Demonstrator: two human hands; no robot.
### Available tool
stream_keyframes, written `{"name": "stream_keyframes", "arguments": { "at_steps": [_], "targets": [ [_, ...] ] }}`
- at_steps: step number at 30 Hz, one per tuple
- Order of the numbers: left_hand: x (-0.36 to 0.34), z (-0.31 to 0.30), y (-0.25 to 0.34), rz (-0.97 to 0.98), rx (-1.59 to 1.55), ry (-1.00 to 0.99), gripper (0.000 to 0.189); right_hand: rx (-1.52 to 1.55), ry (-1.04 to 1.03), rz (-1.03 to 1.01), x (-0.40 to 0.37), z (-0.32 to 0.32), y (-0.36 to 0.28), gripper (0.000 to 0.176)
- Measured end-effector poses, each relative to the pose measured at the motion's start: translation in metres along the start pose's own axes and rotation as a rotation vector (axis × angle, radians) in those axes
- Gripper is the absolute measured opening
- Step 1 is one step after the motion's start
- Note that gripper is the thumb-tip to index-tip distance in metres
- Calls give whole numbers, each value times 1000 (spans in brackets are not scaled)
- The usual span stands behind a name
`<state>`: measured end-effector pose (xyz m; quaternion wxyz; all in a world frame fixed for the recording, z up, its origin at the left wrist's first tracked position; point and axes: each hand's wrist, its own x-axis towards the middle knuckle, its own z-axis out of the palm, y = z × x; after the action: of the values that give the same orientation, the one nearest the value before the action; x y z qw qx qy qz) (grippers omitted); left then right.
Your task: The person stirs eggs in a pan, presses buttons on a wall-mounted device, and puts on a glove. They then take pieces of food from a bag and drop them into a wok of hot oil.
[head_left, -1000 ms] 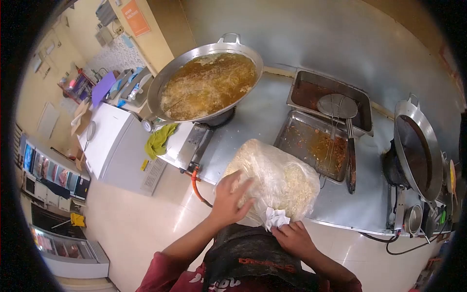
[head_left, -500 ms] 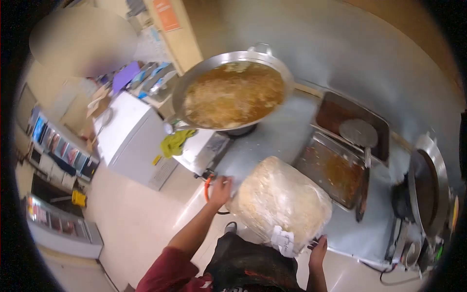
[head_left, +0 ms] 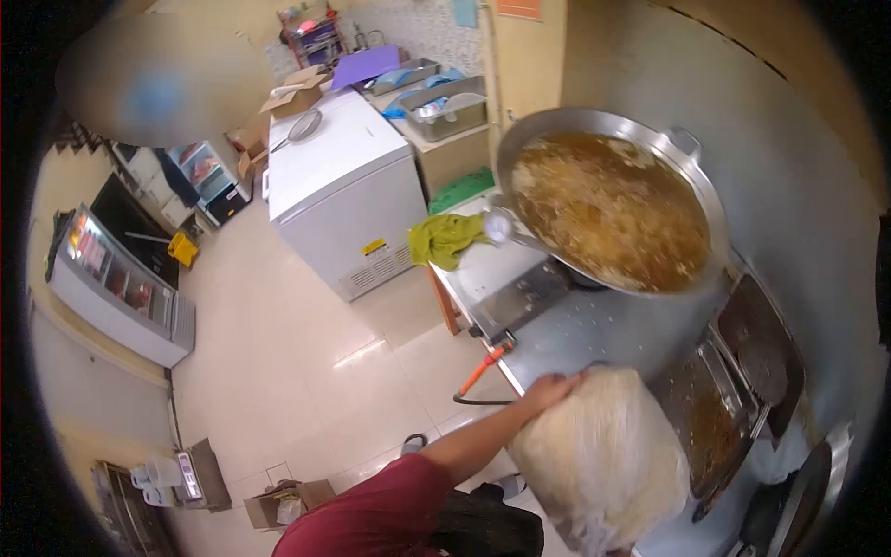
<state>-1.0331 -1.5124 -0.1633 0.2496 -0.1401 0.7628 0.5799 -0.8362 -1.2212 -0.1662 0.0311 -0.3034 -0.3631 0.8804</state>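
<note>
A large clear plastic bag (head_left: pixel 608 455) packed with pale, cream-coloured food pieces rests at the front of the metal counter (head_left: pixel 603 339). My left hand (head_left: pixel 555 390) is closed on the bag's upper left edge, its fingertips partly hidden against the plastic. My right hand is out of sight. Beyond the bag, a wide metal wok (head_left: pixel 710 200) holds bubbling golden-brown oil with pale bits at its rim. It sits over a gas burner (head_left: pixel 524 297) with an orange hose (head_left: pixel 478 371).
Right of the bag lie a greasy metal tray (head_left: pixel 687 395) and a skimmer (head_left: pixel 763 367). Another dark pan (head_left: pixel 789 506) is at lower right. A green cloth (head_left: pixel 445 239) hangs by the burner. A white chest freezer (head_left: pixel 343 176) carries a strainer (head_left: pixel 304 125).
My view has swung left, so the wok and bag appear farther right. My left hand has come onto the bag's upper edge. My right hand has left the view.
</note>
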Motion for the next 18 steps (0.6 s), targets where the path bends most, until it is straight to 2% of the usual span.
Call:
{"name": "stream_keyframes", "arguments": {
  "at_steps": [1, 4, 6, 9, 12, 15, 18],
  "targets": [
    [-29, -16, 5, -34, 22, -20, 85, -40, -2, 16, 4, 23, 5, 55],
    [-73, -54, -51, 75, -49, 16, 83, -165, -25, 42, 21, 91, 37, 54],
    [-112, -118, -46, -107, -85, -68, 83, -232, -46, 57, 25, 139, 65, 54],
    [-129, -214, -68, -53, -128, -13, 83, -304, -86, 71, 25, 212, 124, 53],
    [-116, -317, -112, 16, -189, 91, 78, -355, -131, 80, 15, 294, 197, 52],
    [-107, -435, -165, 166, -64, 246, 74, -391, -174, 111, 1, 373, 276, 51],
    [-143, -559, -171, 155, -111, 371, 69, -435, -242, 160, -12, 449, 333, 50]
  ]
}}
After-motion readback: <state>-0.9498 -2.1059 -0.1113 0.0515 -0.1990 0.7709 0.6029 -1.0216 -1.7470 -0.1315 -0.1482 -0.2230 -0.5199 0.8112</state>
